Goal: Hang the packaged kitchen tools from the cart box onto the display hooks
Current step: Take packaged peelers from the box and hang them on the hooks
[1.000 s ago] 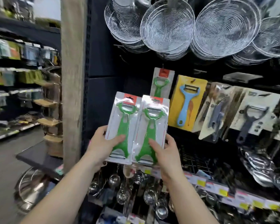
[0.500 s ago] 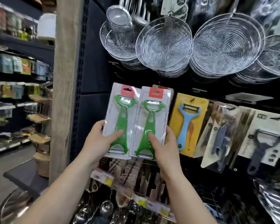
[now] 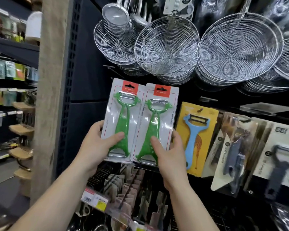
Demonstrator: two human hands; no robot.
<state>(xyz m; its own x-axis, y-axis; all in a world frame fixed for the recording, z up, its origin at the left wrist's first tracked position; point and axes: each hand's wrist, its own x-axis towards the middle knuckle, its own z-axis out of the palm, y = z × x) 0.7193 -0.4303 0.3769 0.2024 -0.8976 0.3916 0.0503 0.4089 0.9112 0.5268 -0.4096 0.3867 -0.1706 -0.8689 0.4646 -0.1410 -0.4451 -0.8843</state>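
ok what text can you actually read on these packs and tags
"Kitchen": left edge of the green peeler pack in the right hand.
Red header labels on it and on the left hand's green peeler pack: blurred.
Yellow shelf price tags: too small.

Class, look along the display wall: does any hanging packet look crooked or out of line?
Yes. The grey peeler packet right of the blue peeler packet hangs tilted, its lower corner jutting out, while the blue one hangs nearly straight.

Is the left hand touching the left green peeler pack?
Touching. The head view shows the left hand gripping the left green peeler pack, thumb across its front.
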